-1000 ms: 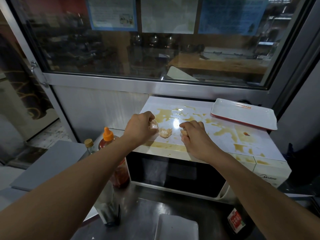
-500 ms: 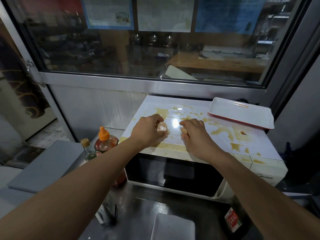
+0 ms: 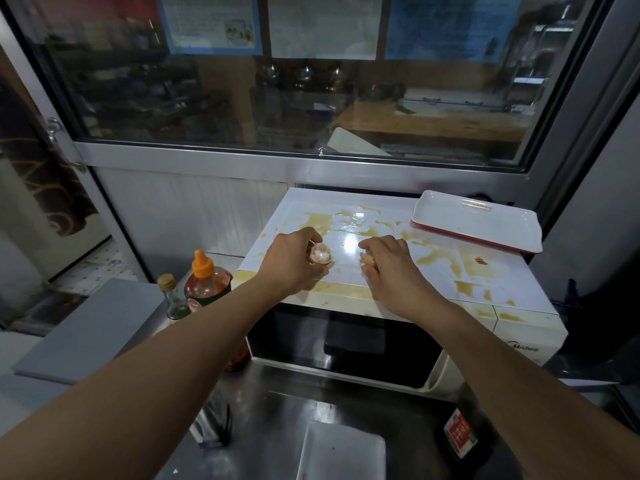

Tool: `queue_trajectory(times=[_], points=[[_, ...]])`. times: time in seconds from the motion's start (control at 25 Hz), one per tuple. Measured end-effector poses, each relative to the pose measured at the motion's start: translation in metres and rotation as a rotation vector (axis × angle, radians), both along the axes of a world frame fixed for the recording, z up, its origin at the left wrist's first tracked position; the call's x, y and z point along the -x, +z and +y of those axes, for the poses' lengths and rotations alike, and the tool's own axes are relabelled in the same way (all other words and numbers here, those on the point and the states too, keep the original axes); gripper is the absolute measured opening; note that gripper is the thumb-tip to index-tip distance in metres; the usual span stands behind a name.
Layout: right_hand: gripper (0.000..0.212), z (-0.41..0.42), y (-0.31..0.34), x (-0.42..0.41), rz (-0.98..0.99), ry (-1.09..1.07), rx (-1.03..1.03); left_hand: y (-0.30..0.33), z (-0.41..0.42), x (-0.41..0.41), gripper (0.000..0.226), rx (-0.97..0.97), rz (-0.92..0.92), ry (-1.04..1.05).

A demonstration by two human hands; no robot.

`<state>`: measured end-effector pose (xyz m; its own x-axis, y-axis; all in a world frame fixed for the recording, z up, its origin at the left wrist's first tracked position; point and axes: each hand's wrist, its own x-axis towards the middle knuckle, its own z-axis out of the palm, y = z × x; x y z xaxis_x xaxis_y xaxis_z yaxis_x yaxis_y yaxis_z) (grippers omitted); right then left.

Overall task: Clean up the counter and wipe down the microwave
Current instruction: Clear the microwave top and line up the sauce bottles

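Observation:
A white microwave [image 3: 519, 344] stands on the steel counter [image 3: 263, 427], its top smeared with yellow-brown spilled egg [image 3: 436, 261]. My left hand [image 3: 291, 263] grips a broken eggshell half [image 3: 320, 254] just above the top's front left part. My right hand [image 3: 388, 263] pinches a smaller eggshell piece [image 3: 367, 259] close beside it. A bright glare spot lies between the two hands.
A white tray with a red rim [image 3: 478, 221] rests on the microwave's back right corner. An orange-capped sauce bottle [image 3: 207, 282] and a small glass bottle [image 3: 173, 299] stand left of the microwave. A white dish [image 3: 343, 455] and a red-labelled bottle [image 3: 460, 434] sit on the counter in front.
My left hand has picked up the eggshell half that lay between the hands on the microwave top. My right hand has stayed in place on its small piece.

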<state>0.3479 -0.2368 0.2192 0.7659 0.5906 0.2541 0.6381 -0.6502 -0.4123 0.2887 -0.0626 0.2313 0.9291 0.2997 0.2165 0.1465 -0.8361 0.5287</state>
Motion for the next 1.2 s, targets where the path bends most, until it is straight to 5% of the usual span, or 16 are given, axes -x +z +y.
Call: queue_trajectory(times=[0.64, 1.2], points=[[0.041, -0.012, 0.019, 0.026, -0.011, -0.029, -0.013, 0.013, -0.006, 0.022, 0.049, 0.013, -0.053, -0.061], [0.040, -0.016, 0.035, 0.158, -0.114, -0.295, -0.042, 0.030, 0.007, 0.114, 0.045, 0.005, -0.103, -0.346]])
